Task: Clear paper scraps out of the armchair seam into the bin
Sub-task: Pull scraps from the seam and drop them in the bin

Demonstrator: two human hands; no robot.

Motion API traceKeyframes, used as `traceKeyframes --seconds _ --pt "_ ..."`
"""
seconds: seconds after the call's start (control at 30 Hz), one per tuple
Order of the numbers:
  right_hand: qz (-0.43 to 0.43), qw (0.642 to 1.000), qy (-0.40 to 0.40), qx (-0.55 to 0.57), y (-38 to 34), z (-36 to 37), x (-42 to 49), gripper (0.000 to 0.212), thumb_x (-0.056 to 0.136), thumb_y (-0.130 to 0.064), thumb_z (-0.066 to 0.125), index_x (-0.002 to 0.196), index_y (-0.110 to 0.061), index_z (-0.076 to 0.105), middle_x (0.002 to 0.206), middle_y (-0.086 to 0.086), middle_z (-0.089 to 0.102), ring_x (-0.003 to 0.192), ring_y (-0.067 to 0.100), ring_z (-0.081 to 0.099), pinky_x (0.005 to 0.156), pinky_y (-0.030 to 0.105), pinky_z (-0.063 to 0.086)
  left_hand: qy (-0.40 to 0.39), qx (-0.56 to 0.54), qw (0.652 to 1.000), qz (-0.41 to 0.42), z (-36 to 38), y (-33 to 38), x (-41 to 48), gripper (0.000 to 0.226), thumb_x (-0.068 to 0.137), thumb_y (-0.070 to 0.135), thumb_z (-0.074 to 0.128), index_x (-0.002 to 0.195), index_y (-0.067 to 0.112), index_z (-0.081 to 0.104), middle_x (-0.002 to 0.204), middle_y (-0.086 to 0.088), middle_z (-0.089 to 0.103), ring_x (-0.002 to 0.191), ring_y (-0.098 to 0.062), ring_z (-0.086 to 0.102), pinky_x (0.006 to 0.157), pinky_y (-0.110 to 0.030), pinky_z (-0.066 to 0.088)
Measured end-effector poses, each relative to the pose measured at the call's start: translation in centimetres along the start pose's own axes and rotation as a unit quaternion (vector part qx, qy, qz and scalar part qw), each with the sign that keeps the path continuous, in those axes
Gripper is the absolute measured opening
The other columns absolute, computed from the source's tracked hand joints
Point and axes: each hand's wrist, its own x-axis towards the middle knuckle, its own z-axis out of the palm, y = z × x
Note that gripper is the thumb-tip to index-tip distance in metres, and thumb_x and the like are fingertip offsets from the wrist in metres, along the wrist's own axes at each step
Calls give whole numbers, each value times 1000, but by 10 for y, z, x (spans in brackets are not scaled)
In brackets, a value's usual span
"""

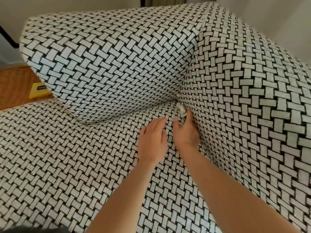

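The big armchair [117,64] has a black and white woven cover. The left hand [152,142] lies flat on the seat, with its fingers straight and close together. The right hand [186,132] reaches along the seam with straight fingers and its thumb apart, holding nothing. The paper scraps [181,109] sit stuck in the seam, right at its fingertip. No bin shows. The job looks barely begun, because the scraps are not picked out yet.

Basket-weave armchair seat [67,157] bears a cushion [109,64]; paper scraps [181,109] sit wedged in its side seam [205,147].
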Motion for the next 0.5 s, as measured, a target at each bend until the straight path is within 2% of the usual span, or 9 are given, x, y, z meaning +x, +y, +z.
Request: traceKeyframes --seconds 0.13,0.23,0.33,0.5 --pt "-6 1000 -15 13 -6 1 7 62 92 -51 39 145 -27 18 131 2 53 111 23 54 80 29 37 -10 4 1000 11 6 -1 30 41 96 23 36 137 24 38 144 9 40 133 -4 33 113 -30 17" --pt "-28 999 -16 23 -6 4 13 63 92 -51 40 145 -25 20 137 2 47 120 22 50 96 38 42 -16 23 999 19 11 1 50 44 96 24 34 140 22 35 146 7 37 134 -6 33 111 -28 15" --pt "-37 998 -34 31 -8 5 18 64 93 -50 38 147 -21 18 149 1 32 132 20 37 106 40 34 -19 59 997 37 17 1 61 46 97 28 29 142 21 29 149 5 33 135 -8 31 111 -30 15" --pt "-28 998 -6 52 -8 6 20 49 96 -42 35 142 -25 28 140 -3 44 119 18 49 90 30 39 -35 56 997 50 22 3 78 47 97 29 28 144 23 24 145 4 39 132 -10 36 108 -31 21"
